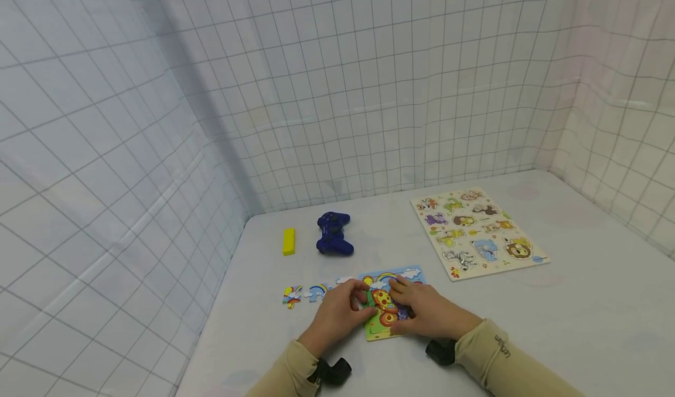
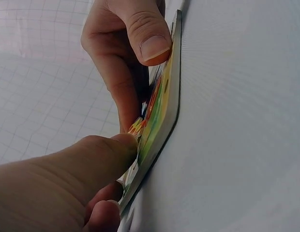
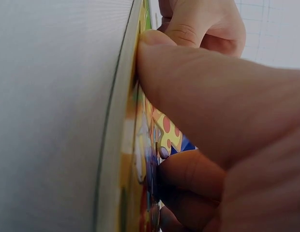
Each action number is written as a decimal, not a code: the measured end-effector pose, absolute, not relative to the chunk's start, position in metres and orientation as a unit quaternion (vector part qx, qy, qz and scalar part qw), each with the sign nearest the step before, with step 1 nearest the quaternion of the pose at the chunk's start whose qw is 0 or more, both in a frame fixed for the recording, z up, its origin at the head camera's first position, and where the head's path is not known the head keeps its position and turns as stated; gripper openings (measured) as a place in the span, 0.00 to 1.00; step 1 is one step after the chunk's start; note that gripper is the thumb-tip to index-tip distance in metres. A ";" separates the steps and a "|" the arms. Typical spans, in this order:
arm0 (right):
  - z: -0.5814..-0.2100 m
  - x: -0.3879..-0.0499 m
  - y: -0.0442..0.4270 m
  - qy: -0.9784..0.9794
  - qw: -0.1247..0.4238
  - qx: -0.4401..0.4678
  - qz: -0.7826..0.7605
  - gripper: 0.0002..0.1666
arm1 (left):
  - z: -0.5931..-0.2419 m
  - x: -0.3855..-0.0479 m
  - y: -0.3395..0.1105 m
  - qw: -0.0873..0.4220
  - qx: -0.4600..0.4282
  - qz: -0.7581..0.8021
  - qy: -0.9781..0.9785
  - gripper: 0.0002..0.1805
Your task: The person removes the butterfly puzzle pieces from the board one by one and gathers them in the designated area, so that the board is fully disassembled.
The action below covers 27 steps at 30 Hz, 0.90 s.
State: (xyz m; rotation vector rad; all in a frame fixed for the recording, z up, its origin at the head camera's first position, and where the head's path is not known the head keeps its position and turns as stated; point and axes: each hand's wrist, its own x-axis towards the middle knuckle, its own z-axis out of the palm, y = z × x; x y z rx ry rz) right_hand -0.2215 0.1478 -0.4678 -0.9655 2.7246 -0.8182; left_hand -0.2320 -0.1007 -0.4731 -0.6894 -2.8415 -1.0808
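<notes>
A small jigsaw puzzle board (image 1: 381,330) with a bright cartoon picture lies between the two hands. A spotted red-and-yellow puzzle piece (image 3: 169,133) stands tilted up from its surface. My left hand (image 1: 337,314) is at the board's left side, its thumb and index finger pinching this piece; the exact contact is partly hidden. My right hand (image 1: 429,312) lies over the right part. Its thumb (image 3: 157,46) rests on the near edge and its fingers touch the picture farther in, partly covering it.
Loose puzzle pieces (image 1: 318,293) lie left of the board. Behind are a yellow block (image 1: 289,242) and a dark blue game controller (image 1: 333,233). A larger animal puzzle board (image 1: 477,233) lies at the back right. Grid-patterned curtains (image 1: 337,92) enclose the white table.
</notes>
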 end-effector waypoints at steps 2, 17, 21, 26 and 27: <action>-0.468 -0.222 0.148 0.904 0.067 -0.323 -0.271 0.52 | -0.473 -0.232 -0.101 0.010 -0.222 -0.351 -0.910 0.22; -0.470 -0.223 0.150 0.902 0.074 -0.322 -0.278 0.51 | -0.470 -0.231 -0.114 -0.041 -0.176 -0.499 -0.847 0.20; -0.471 -0.223 0.150 0.901 0.075 -0.322 -0.280 0.51 | -0.458 -0.231 -0.130 -0.074 -0.136 -0.549 -0.821 0.21; -0.471 -0.223 0.150 0.903 0.075 -0.325 -0.271 0.51 | -0.442 -0.225 -0.174 -0.082 -0.078 -0.550 -0.827 0.21; -0.471 -0.223 0.150 0.903 0.075 -0.325 -0.270 0.52 | -0.441 -0.224 -0.185 -0.081 -0.068 -0.546 -0.831 0.21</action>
